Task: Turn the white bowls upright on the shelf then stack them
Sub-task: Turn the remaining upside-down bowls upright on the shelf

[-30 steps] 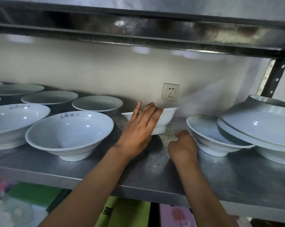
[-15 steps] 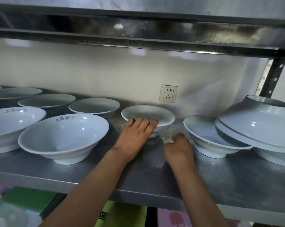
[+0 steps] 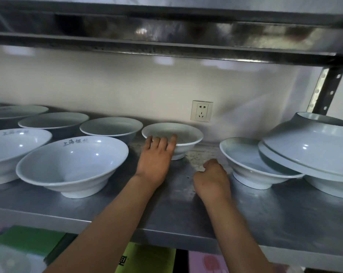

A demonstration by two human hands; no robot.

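A stainless steel shelf [image 3: 284,219] carries every bowl in view, with a second metal shelf overhead. To the right of the grips, an inverted white bowl [image 3: 312,142] is propped tilted, foot up, its rim lying across an upright bowl [image 3: 251,164] and another bowl beneath it on the far right. This is judged to be the piece not yet turned upright. To the left of the grips, large upright bowls are set out in two rows, the nearest being a printed bowl [image 3: 72,164] with grey characters inside its rim. Directly ahead of the left grip, a small upright bowl [image 3: 186,134] stands near the wall under a wall socket [image 3: 201,111].

The left hand [image 3: 155,160] is laid with straight fingers over the near rim of the small bowl, touching it but not curled round it. The right hand [image 3: 212,180] is held loosely curled on nothing, resting on the shelf just beside the upright bowl.

The inverted bowl lies to the right, so the right hand is the nearer one, and a reach to the right and upward is called for.
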